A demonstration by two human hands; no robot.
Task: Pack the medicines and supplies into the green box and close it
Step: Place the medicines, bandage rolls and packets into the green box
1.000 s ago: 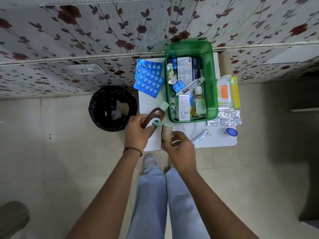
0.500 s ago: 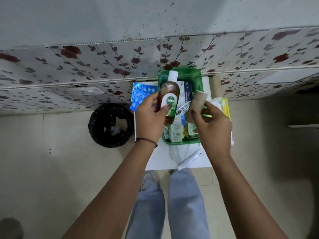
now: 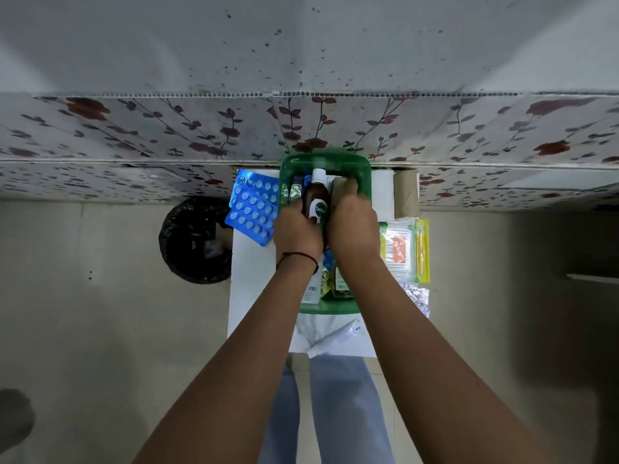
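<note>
both hands are down inside the translucent green plastic box (image 3: pixel 363 169), which sits on a small white table (image 3: pixel 254 296) against a wall papered with dark red flowers. the left hand (image 3: pixel 296 231) is wrapped around the lower part of a dark brown antiseptic bottle (image 3: pixel 316 195) with a white cap and a white and green label; the bottle lies along the middle of the box, cap pointing to the far wall. the right hand (image 3: pixel 351 226) is closed over a beige roll of bandage (image 3: pixel 340 189) and presses it into the far right corner of the box, just beside the bottle. under the wrists, small packets and a pale green bottle (image 3: pixel 340 279) fill the near end of the box. 2 blue blister sheets of white pills (image 3: pixel 253 209) lie on the table, touching the box's left wall. to the right of the box lie a clear pack of cotton buds (image 3: pixel 400 249) with a yellow strip, and a silver foil strip (image 3: pixel 417 296). a white tube (image 3: pixel 333 339) lies near the table's front edge. a black-lined bin (image 3: pixel 194 239) stands on the floor to the left of the table.
</note>
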